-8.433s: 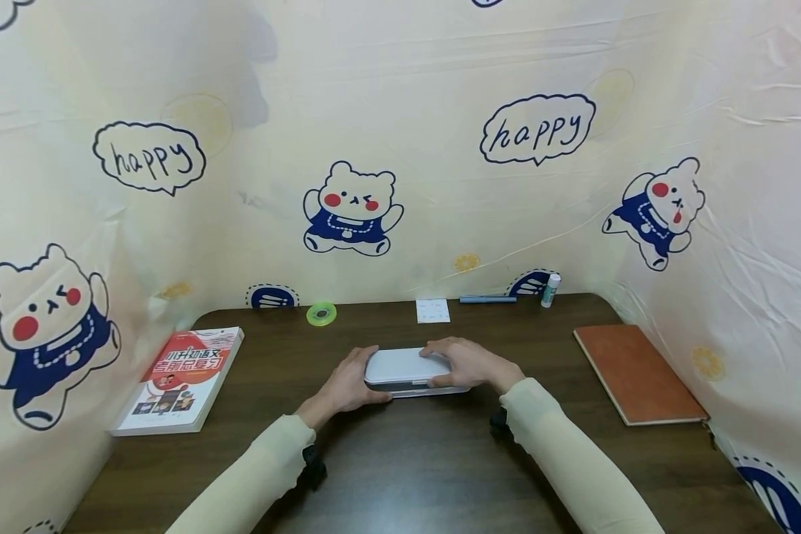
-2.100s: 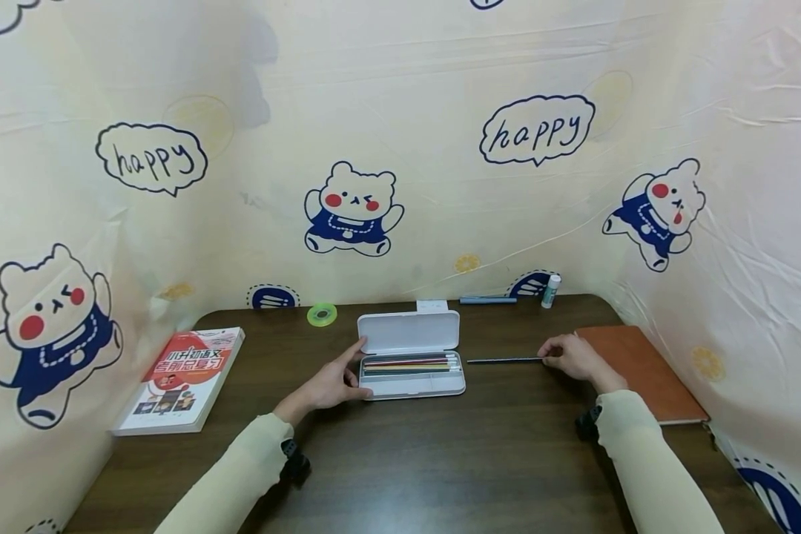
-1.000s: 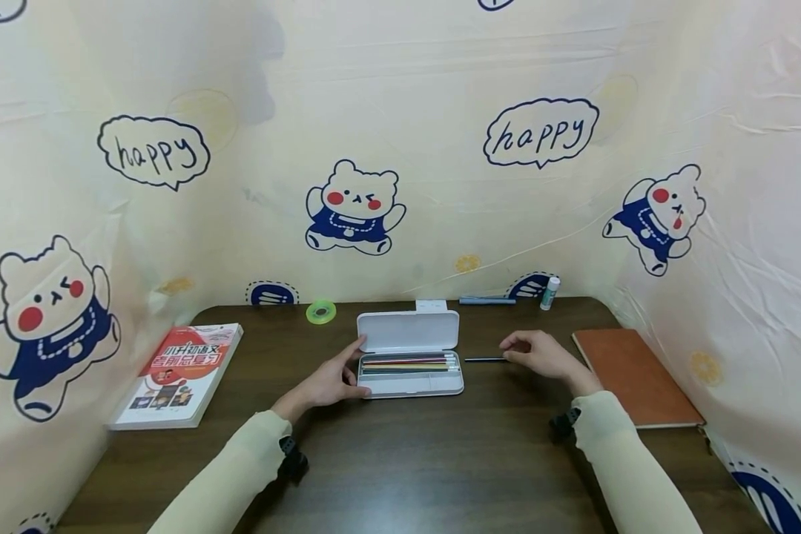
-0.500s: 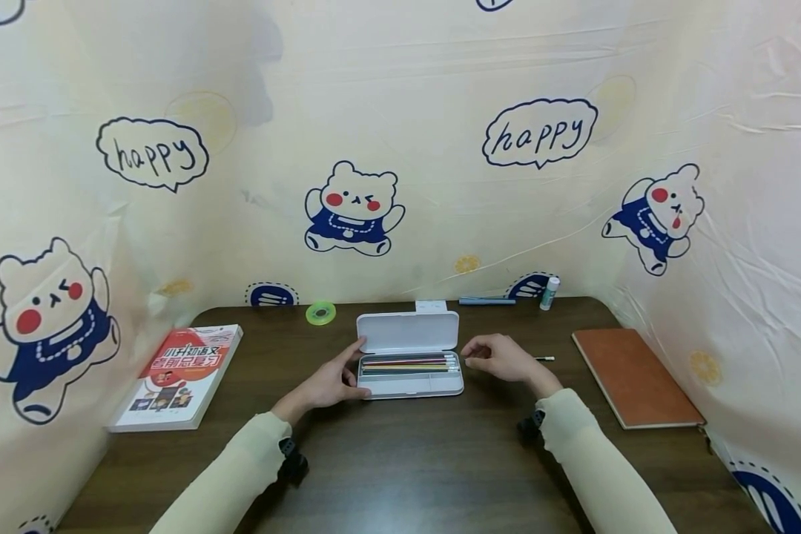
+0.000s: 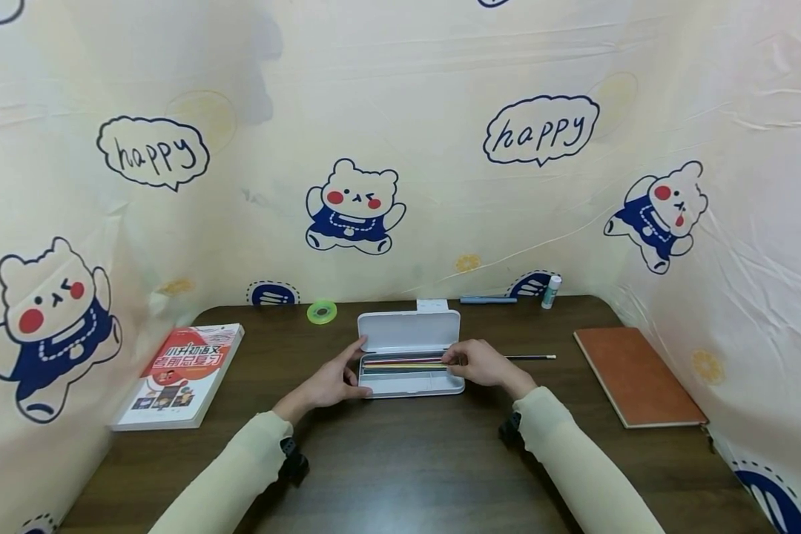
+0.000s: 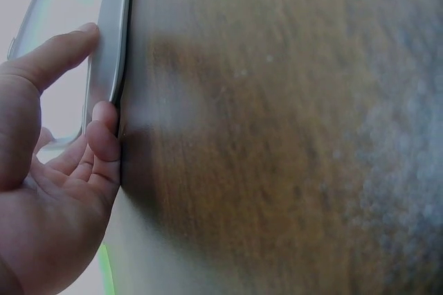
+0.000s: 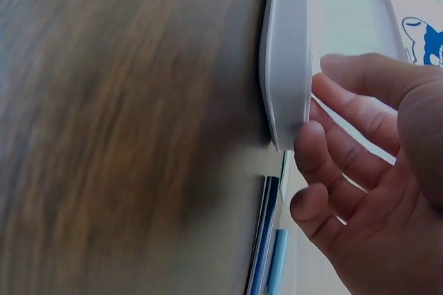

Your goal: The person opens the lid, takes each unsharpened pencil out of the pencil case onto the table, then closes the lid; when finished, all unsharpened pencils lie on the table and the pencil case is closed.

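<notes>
Our left hand (image 5: 330,382) rests straight fingers (image 6: 66,49) against the open case (image 5: 410,363); our right hand (image 5: 480,363) reaches its right end, fingers (image 7: 346,111) loosely curled, holding nothing we can see.

Head view: looks from above the person's shoulders, forward and down over the dark table (image 5: 407,460), taking in both sleeves and the cloth backdrop (image 5: 400,89).
Left wrist view: very close, low by the left hand (image 6: 48,191), facing along the tabletop at the pencil case (image 6: 111,39) edge.
Right wrist view: equally close, by the right hand (image 7: 374,191), facing the case's opposite end.
Shared: all 3 views catch the white pencil case (image 5: 410,354) and the wood beneath it.
</notes>
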`<state>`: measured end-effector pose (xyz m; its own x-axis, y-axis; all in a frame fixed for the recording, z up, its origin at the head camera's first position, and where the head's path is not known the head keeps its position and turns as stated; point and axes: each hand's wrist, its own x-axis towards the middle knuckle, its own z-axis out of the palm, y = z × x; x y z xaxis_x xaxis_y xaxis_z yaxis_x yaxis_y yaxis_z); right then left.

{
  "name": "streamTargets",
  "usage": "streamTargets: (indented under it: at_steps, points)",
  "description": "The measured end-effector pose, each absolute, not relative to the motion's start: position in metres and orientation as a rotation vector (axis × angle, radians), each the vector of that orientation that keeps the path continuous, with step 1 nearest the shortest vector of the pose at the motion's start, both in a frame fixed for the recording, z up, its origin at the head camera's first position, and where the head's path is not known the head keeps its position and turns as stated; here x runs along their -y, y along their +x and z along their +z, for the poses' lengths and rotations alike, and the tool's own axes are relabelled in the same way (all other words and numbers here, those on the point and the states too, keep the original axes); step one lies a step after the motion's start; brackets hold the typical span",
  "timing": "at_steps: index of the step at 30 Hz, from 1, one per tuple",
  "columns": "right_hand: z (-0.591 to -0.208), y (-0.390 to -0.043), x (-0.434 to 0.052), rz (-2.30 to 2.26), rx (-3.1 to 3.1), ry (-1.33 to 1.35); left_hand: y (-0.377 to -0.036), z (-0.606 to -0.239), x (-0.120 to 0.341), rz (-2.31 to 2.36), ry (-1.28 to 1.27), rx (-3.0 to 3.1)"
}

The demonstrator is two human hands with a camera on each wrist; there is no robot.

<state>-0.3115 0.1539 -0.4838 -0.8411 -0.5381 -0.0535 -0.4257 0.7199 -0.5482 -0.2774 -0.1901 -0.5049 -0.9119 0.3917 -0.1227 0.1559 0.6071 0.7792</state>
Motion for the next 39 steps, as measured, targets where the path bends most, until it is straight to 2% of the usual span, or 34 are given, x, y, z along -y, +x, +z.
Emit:
streamTargets:
  at_steps: [28, 39]
  points:
    - [-0.484, -0.312, -0.140, -0.762, -2.740, -0.721, -0.277, -0.505, 0.189, 1.179, 0.445, -2.563]
    - [-0.471, -0.308, -0.149, -0.810, -2.779, -0.713, -0.278, -0.505, 0.190, 1.184, 0.439, -2.565]
